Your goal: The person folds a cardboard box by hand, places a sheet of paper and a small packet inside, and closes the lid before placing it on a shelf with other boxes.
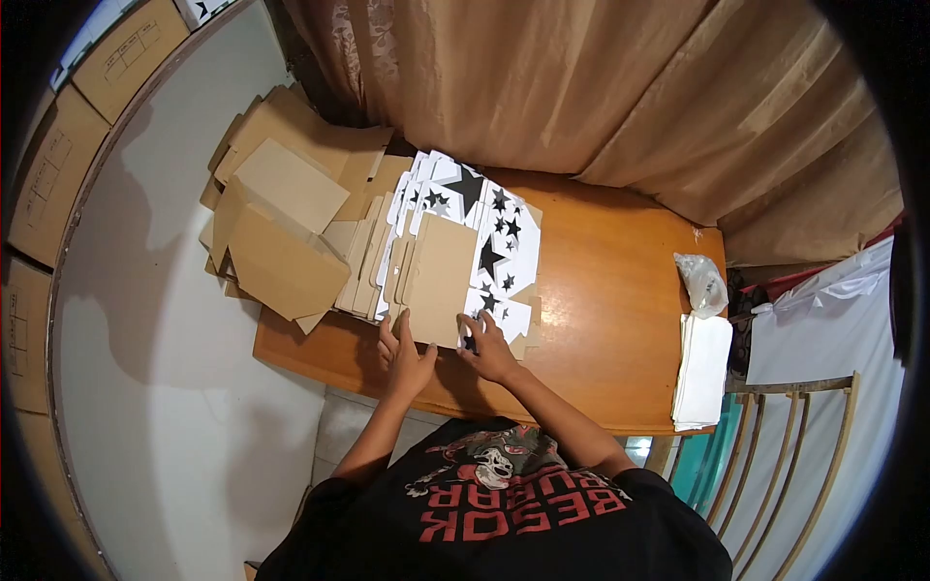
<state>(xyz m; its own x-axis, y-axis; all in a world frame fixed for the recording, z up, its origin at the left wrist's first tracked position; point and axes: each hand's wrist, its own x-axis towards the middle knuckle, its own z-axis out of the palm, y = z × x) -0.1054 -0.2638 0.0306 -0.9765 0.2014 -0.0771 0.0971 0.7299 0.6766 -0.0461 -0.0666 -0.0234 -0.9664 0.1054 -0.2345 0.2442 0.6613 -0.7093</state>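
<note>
A brown cardboard piece (441,276) lies on a stack of white cardboard sheets with black stars (504,232). My left hand (405,356) is at the near left corner of the brown piece, its fingers apart and touching the edge. At the near right corner rests my right hand (487,351), fingers spread, beside the star-printed sheets. Neither hand is closed round anything. Left of the stack, more flat brown cardboard (286,261) is piled up in uneven layers.
The wooden table (591,290) carries a plastic bag (701,284) and a stack of white sheets (702,372) at its right end. Brown curtains (620,87) hang behind it. Cardboard boxes (58,174) line the far left, and a wooden rack (804,455) stands at right.
</note>
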